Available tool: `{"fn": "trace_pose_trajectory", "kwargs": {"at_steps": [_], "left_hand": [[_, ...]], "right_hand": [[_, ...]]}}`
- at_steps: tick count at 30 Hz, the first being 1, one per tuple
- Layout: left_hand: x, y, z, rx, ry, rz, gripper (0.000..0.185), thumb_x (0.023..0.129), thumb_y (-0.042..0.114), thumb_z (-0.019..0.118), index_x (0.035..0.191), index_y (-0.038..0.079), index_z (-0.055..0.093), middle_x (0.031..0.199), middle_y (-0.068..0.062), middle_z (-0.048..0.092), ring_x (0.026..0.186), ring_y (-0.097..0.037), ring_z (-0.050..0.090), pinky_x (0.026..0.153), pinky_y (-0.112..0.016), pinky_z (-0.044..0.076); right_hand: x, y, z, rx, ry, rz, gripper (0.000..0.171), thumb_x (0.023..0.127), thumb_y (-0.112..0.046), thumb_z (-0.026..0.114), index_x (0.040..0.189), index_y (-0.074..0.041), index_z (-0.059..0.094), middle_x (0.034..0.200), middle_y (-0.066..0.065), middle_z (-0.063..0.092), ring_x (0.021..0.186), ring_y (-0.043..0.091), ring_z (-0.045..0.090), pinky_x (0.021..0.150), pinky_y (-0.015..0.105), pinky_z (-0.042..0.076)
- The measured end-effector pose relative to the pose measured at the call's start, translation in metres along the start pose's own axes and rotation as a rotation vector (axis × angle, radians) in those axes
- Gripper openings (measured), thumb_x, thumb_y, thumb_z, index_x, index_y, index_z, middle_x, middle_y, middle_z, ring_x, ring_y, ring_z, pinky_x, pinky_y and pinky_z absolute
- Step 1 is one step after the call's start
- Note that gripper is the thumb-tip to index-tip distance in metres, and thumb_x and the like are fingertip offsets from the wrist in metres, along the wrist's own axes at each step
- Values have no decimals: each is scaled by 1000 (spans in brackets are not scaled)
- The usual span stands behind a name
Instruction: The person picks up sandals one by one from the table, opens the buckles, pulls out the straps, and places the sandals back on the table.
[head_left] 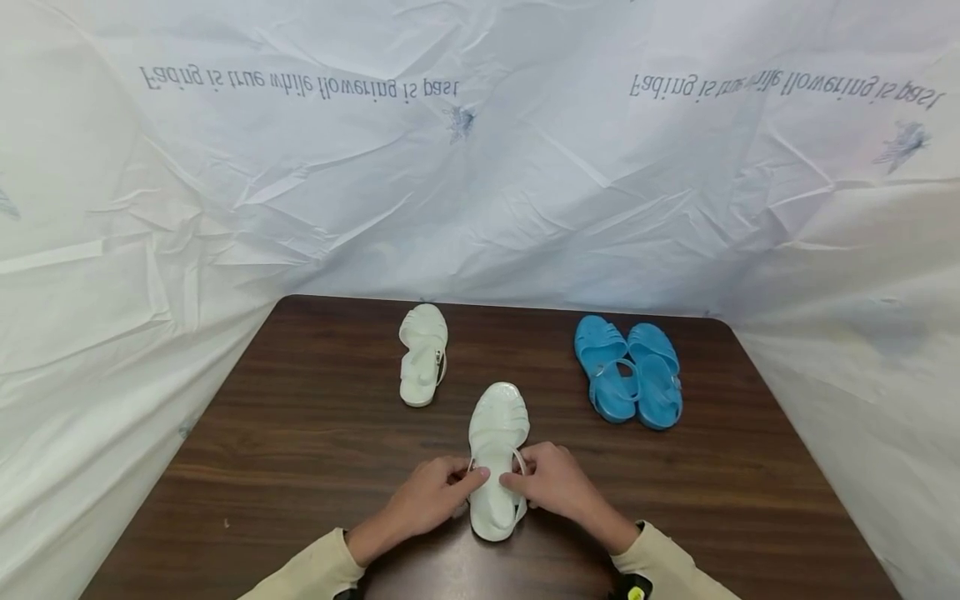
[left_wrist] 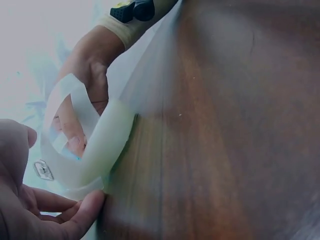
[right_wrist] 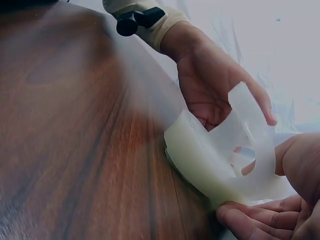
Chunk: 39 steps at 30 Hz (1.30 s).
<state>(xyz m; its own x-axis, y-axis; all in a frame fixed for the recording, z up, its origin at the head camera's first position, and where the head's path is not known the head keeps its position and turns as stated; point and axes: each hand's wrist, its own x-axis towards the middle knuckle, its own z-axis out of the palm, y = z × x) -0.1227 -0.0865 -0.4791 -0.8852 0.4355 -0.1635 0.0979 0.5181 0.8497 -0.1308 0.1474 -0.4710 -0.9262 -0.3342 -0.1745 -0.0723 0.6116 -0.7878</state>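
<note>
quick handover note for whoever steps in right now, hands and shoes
Left hand and right hand both pinch the ankle strap of the near white sandal, which lies flat on the table. Whether the strap is buckled cannot be told. The second white sandal lies apart, further back on the left. The blue pair sits side by side, back right. Left: match the white pair likewise.

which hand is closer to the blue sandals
Right. The right hand pinches the strap of the near white sandal, on the side toward the blue sandals at the table's far right. The left hand is on the sandal's other side, farther off.
</note>
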Motion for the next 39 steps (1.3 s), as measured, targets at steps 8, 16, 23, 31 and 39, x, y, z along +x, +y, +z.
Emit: {"fn": "trace_pose_trajectory", "kwargs": {"at_steps": [8,16,23,31,39], "left_hand": [[-2,3,0,-5,76,25,44,101,46,60,125,11,73,94,8,75,79,-3,67,68,-27,54],[-1,9,-10,-36,201,1,24,97,16,54,93,13,77,56,2,60,47,-9,55,46,-28,47],[2,12,-23,-10,250,-1,23,101,22,57,103,15,79,67,6,67,53,-10,58,51,-27,48],[-4,15,-40,20,303,3,20,99,13,61,94,18,79,56,8,56,48,-8,52,48,-26,45],[-11,23,-70,60,347,-42,22,100,19,60,88,22,78,53,6,41,47,-9,37,47,-26,34]], "right_hand": [[-1,-7,0,-27,26,-43,17,87,-18,76,72,-19,67,55,-11,56,50,7,54,48,27,47],[3,-17,-1,-94,116,-93,18,86,-14,74,70,-19,65,53,-15,48,49,1,43,49,21,40],[12,-32,-2,-146,140,-121,24,88,-18,71,67,-21,61,50,-15,38,46,1,37,49,21,35],[21,-47,1,-132,175,-146,28,91,-24,73,66,-19,60,50,-14,42,45,3,42,48,23,39],[38,-68,2,-85,170,-175,24,94,-28,70,72,-19,67,52,-12,42,47,4,41,49,24,38]]}}
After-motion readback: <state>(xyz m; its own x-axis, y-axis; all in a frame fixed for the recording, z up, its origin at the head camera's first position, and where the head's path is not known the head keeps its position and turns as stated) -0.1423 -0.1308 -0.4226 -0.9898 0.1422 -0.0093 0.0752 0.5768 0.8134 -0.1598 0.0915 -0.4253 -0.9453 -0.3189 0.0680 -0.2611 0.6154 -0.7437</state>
